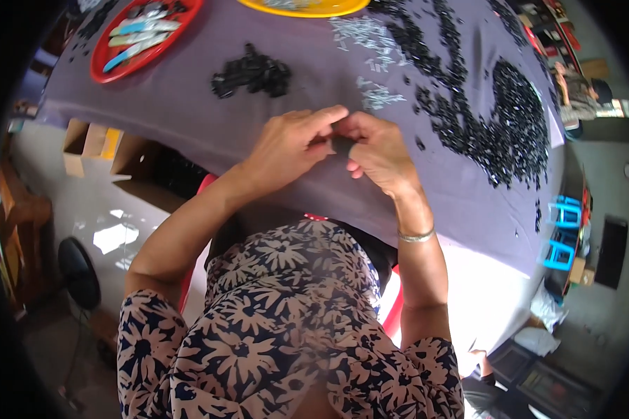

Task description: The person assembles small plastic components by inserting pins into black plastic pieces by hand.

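My left hand [293,145] and my right hand [383,150] meet over the near part of the cloth-covered table, fingertips pinched close together. Something small and dark seems to be between them, but the fingers hide its kind. Just beyond my right hand lies a small pile of thin silvery pieces [377,94], with a larger scatter of silvery pieces [370,42] behind it. A heap of small black pieces [251,73] sits beyond my left hand. To the right spreads a big mass of shiny black pieces [517,126].
At the far left, a red tray [99,59] holds blue and white handled tools. A yellow tray [307,10] stands at the far edge. Open cardboard boxes [136,157] are beside the table, left. Blue stools [560,255] stand right; another person [576,94] is at the far right.
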`<move>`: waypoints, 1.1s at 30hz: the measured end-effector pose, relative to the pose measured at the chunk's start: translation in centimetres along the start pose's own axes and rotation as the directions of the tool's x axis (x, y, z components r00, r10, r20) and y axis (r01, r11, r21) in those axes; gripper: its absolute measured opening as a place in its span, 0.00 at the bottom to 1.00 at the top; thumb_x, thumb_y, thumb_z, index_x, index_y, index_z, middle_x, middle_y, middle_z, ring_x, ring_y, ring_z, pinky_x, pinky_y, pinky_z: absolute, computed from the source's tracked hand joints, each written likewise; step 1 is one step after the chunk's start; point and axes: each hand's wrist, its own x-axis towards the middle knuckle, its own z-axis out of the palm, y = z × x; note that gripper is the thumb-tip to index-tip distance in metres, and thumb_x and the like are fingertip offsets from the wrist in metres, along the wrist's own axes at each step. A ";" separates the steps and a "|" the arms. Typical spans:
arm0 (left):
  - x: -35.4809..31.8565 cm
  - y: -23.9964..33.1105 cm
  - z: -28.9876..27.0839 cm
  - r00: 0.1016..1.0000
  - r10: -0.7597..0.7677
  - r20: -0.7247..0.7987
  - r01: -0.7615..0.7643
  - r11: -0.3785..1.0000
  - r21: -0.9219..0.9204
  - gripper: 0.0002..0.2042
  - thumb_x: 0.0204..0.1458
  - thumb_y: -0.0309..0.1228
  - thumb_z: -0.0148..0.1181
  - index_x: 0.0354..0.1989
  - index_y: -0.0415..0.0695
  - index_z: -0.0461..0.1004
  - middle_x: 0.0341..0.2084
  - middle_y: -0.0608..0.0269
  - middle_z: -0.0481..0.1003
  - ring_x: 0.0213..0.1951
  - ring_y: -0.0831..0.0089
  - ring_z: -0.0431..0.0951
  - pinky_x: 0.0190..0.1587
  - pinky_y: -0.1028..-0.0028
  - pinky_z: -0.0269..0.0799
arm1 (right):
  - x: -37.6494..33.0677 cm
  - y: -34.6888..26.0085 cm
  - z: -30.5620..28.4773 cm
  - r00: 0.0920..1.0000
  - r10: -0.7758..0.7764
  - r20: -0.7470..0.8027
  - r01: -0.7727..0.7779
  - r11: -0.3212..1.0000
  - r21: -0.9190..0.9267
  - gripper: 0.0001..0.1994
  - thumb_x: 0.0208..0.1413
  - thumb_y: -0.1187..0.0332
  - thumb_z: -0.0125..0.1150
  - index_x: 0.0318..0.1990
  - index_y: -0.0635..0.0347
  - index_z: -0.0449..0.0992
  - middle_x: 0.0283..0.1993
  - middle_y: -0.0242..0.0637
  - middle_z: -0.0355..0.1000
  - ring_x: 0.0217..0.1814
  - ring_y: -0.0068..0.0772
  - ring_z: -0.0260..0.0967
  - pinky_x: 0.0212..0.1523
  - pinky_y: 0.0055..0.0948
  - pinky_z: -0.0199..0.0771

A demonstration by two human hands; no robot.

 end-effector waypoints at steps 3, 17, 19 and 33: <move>0.2 0.5 -0.1 0.999 0.002 0.034 -0.002 1.000 -0.022 0.27 0.41 0.21 0.65 0.54 0.45 0.71 0.27 0.59 0.76 0.31 0.61 0.78 0.36 0.67 0.74 | 0.4 0.1 -1.1 0.994 -0.034 0.107 0.028 0.998 0.057 0.13 0.50 0.73 0.64 0.44 0.67 0.74 0.32 0.35 0.75 0.20 0.18 0.65 0.18 0.19 0.67; 1.9 -0.4 -0.9 0.968 -0.106 0.229 0.114 0.993 -0.022 0.28 0.43 0.18 0.66 0.56 0.45 0.69 0.26 0.62 0.75 0.29 0.68 0.78 0.35 0.71 0.73 | 2.4 0.6 -1.8 0.964 -0.033 0.265 0.032 0.999 0.007 0.16 0.46 0.84 0.44 0.44 0.67 0.70 0.27 0.36 0.69 0.15 0.20 0.65 0.12 0.19 0.67; 1.8 -0.9 -0.6 0.976 -0.065 0.208 0.067 0.998 0.000 0.28 0.44 0.19 0.65 0.57 0.46 0.69 0.26 0.61 0.75 0.28 0.67 0.77 0.33 0.70 0.72 | 2.6 -0.1 -1.8 0.962 -0.070 0.265 0.082 0.996 -0.034 0.17 0.44 0.84 0.43 0.44 0.69 0.69 0.27 0.38 0.69 0.15 0.21 0.65 0.12 0.20 0.67; 1.8 -1.7 -3.5 0.943 -0.064 -0.326 0.157 0.950 0.269 0.09 0.47 0.18 0.61 0.37 0.42 0.76 0.30 0.59 0.74 0.32 0.62 0.77 0.35 0.69 0.72 | -1.9 5.8 -8.8 0.720 -0.453 -0.525 0.389 0.891 -0.235 0.20 0.46 0.86 0.43 0.39 0.55 0.79 0.31 0.28 0.75 0.21 0.13 0.65 0.20 0.14 0.67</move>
